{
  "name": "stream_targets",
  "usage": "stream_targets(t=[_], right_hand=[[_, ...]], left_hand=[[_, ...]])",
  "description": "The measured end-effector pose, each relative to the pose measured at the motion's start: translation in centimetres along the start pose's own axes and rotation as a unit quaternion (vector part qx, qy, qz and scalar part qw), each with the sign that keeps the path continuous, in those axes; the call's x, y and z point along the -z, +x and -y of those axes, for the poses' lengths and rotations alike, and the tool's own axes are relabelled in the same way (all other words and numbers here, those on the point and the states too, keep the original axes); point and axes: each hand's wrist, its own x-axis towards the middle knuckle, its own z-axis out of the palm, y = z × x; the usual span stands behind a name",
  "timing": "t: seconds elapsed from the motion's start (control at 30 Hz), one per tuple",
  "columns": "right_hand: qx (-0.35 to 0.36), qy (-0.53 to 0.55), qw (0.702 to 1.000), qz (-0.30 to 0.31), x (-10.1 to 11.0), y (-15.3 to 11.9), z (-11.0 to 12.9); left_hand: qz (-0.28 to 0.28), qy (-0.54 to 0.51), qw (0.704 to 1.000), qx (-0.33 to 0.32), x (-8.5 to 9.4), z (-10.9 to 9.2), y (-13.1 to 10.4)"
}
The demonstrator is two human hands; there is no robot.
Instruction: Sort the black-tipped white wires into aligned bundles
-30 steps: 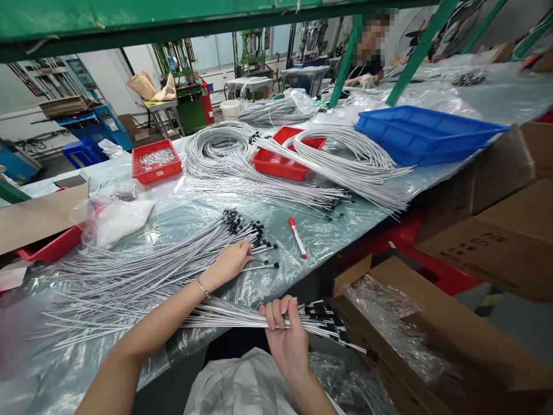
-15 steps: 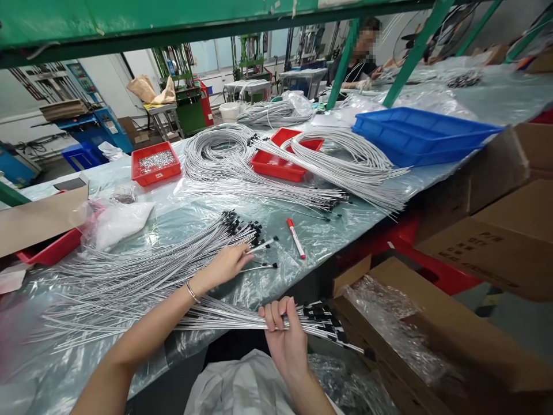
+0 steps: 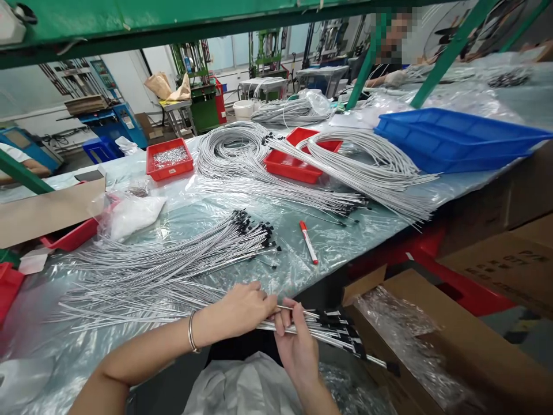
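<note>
Holding a bundle of white cables (image 3: 332, 332) at the front edge of the plastic-covered surface (image 3: 287, 270), with black tips pointing right towards an open cardboard box (image 3: 466, 323). Gripping the bundle in the right hand (image 3: 299, 344), fingers curled round and thumb raised alongside. Pinching a thin cable (image 3: 282, 307) in the left hand (image 3: 246, 309), grip closed right beside the right fingers (too covered to tell whether on just one). Wearing a bracelet (image 3: 192, 332) on the left wrist.

Just beyond, on the surface, spread out in a loose pile of cables (image 3: 173, 259), also black-tipped; to its right, lying apart, a red marker (image 3: 308, 242). Farther back, coiled cables (image 3: 233, 141), with red trays (image 3: 169, 162) nearby (one holding small metal parts), and a blue tray (image 3: 458, 138) to the right. Near the far end, working among more cables, another person (image 3: 395, 78).
</note>
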Motion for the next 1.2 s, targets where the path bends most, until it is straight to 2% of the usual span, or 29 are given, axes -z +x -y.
stream_targets(t=[0.07, 0.17, 0.23, 0.3, 0.4, 0.47, 0.5, 0.6, 0.67, 0.73, 0.83, 0.9, 0.97, 1.03, 1.1, 1.2], right_hand=[[-0.002, 0.004, 1.0, -0.011, 0.3, -0.1, -0.2], [0.005, 0.015, 1.0, 0.007, 0.4, -0.3, -0.2], [0.02, 0.015, 0.999, 0.029, 0.4, -0.4, 0.0], [0.024, 0.02, 0.998, 0.056, 0.3, -0.4, 0.1], [0.009, 0.045, 0.995, 0.094, 0.3, -0.4, 0.1], [0.003, 0.065, 0.993, 0.102, 0.2, -0.4, 0.1], [0.004, 0.072, 0.993, 0.099, 0.1, -0.4, 0.0], [0.011, 0.067, 0.994, 0.088, -0.2, -0.4, 0.0], [0.016, 0.056, 0.995, 0.08, -0.2, -0.4, 0.1], [0.015, 0.043, 0.997, 0.066, -0.1, -0.3, 0.1], [0.019, 0.021, 0.999, 0.03, -0.1, -0.2, 0.3], [0.024, 0.012, 1.0, 0.012, -0.3, -0.1, 0.4], [0.03, 0.01, 0.999, 0.01, -0.6, 0.1, 0.5], [0.031, 0.011, 0.999, 0.017, -0.7, 0.2, 0.6], [0.023, 0.01, 0.999, 0.024, -0.6, 0.2, 0.7], [0.005, 0.012, 1.0, 0.028, -0.2, 0.1, 0.6]], left_hand=[[-0.023, -0.023, 0.999, 0.021, 0.4, 1.0, 0.3], [-0.075, -0.005, 0.982, 0.172, 0.1, 4.6, 1.0], [-0.074, -0.015, 0.969, 0.235, -0.6, 7.5, 1.3], [-0.068, -0.097, 0.965, 0.233, -1.1, 9.8, 1.4], [-0.132, -0.238, 0.935, 0.227, -1.4, 11.4, 1.8], [-0.172, -0.265, 0.92, 0.231, -1.7, 11.2, 2.7], [-0.176, -0.258, 0.924, 0.221, -2.0, 10.8, 3.3], [-0.154, -0.185, 0.957, 0.159, -3.1, 9.5, 5.2], [-0.146, -0.156, 0.967, 0.141, -3.4, 9.2, 6.2], [-0.158, -0.179, 0.957, 0.164, -2.9, 9.3, 6.4], [-0.208, -0.207, 0.929, 0.225, -1.3, 9.6, 5.5], [-0.214, -0.178, 0.933, 0.227, -0.7, 9.3, 4.8], [-0.183, -0.134, 0.955, 0.19, -1.1, 8.8, 4.3], [-0.127, -0.106, 0.975, 0.15, -2.1, 8.2, 4.3], [-0.086, -0.094, 0.983, 0.132, -3.0, 8.1, 4.5], [-0.085, -0.088, 0.983, 0.136, -3.1, 8.5, 5.0]])
